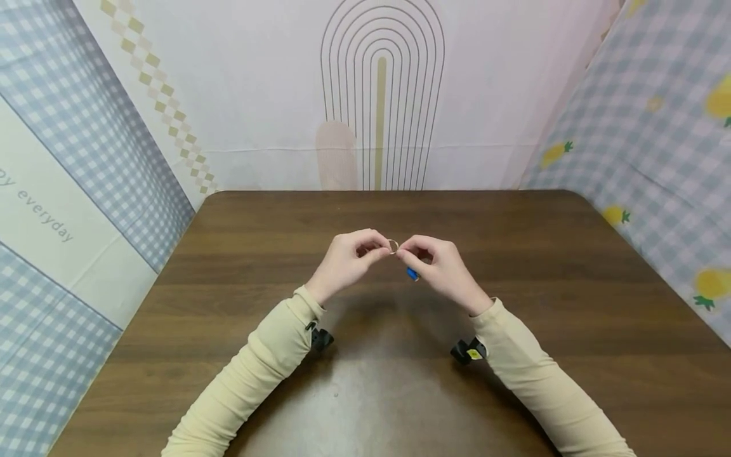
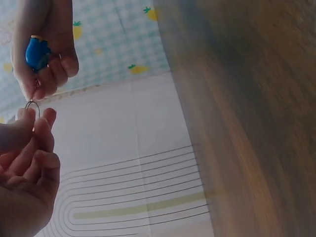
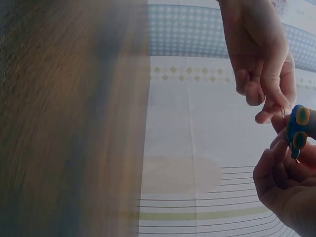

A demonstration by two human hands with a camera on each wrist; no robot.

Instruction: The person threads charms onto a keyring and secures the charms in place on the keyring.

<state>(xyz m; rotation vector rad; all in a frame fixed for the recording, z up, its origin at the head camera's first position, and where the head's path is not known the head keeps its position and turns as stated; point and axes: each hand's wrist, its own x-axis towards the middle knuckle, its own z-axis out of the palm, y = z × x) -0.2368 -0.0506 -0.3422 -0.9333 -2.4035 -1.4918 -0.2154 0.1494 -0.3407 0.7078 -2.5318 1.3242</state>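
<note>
Both hands meet above the table, close together, on a keychain with a thin metal key ring (image 1: 397, 245) and a blue charm (image 1: 412, 274). The left hand (image 1: 347, 261) pinches one side of the ring between thumb and fingertips. From the other side, the right hand (image 1: 441, 265) pinches it where the charm joins on. In the left wrist view the charm (image 2: 37, 53) lies against the right palm, with the ring (image 2: 39, 109) standing between the two sets of fingertips. The right wrist view shows orange-and-green round spots on the charm (image 3: 296, 129).
The brown wooden table (image 1: 240, 254) spreads under both forearms. A white cloth (image 1: 263, 95) with printed arches hangs behind it, and checked cloths (image 1: 628, 139) hang at both sides. Small black cameras (image 1: 322, 339) sit at the wrists.
</note>
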